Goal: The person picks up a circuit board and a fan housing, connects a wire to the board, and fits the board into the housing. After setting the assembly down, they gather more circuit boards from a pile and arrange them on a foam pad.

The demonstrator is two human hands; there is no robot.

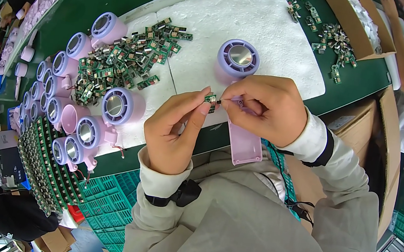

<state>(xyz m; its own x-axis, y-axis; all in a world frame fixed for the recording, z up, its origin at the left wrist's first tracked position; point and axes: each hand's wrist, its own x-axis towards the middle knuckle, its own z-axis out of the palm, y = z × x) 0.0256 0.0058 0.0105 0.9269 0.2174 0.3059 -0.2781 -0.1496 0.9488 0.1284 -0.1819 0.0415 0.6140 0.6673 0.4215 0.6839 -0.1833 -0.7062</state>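
Observation:
My left hand (176,127) pinches a small green circuit board (210,102) between thumb and forefinger. Against the board's right edge, the closed fingertips of my right hand (264,107) grip what looks like a thin dark wire end; the fingers cover most of it. Under my right hand lies a lilac handheld-fan body. Its round head (239,57) with a silver centre shows beyond the hand, and its long hollow handle (244,143) comes out on the near side. Whether the right hand also supports this body is hidden.
A heap of circuit boards (122,59) lies on the white foam sheet (215,16). Lilac fan heads (122,106) crowd the left, beside board strips (46,164) and a green crate (108,206). A cardboard box (363,25) and loose boards (339,42) sit far right. Other people work nearby.

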